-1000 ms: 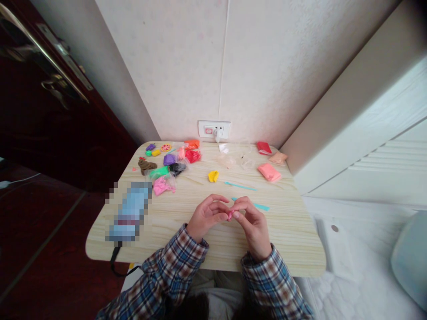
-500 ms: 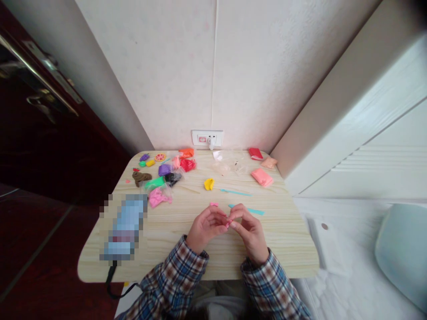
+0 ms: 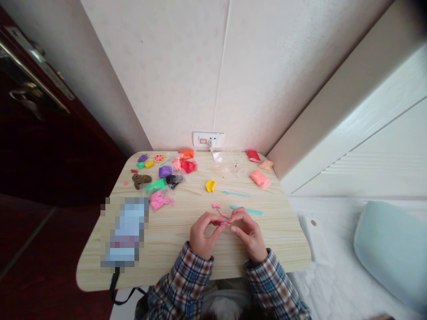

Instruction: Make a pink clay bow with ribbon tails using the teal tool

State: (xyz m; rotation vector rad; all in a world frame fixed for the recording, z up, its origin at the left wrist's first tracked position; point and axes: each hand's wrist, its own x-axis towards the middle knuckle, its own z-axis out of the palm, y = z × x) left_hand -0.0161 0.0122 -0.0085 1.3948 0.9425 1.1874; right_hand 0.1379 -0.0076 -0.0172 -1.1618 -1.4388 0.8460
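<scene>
Head view: desk [image 3: 287, 253] with pale wood grain and rounded corners, lying beneath and beyond both hands.
Wall [image 3: 173, 71]: light-coloured, behind the desk; a socket [image 3: 208, 140] with a plug [image 3: 211, 144] sits straight ahead of the hands.
Door [image 3: 30, 151]: dark red, far left of the hands, keys [image 3: 31, 104] at its lock.
Packets, left of hands: pink packet [image 3: 161, 200], green packet [image 3: 156, 185] and black packet [image 3: 173, 180], grouped forward of the left hand.
Packets, right of hands: salmon packet [image 3: 260, 178] and red packet [image 3: 253, 155], forward of the right hand.
Tools: two light-blue tools [image 3: 251, 212], the wider one just beyond the right hand, the thinner one farther forward.
Left hand [image 3: 204, 232]: fingers curved, thumb and forefinger closed on the pink strip [image 3: 225, 223].
Right hand [image 3: 248, 233]: thumb and forefinger slightly parted, tips at the strip's end; whether they grip it cannot be told.
Pink strip: short, slender, held between the hands above the desk.
Pink strand [image 3: 221, 213]: thin, bent, running from the fingertips towards the bow-shaped pink piece [image 3: 216, 206], just forward of the hands.
Yellow piece [image 3: 210, 186]: folded, farther forward.
</scene>
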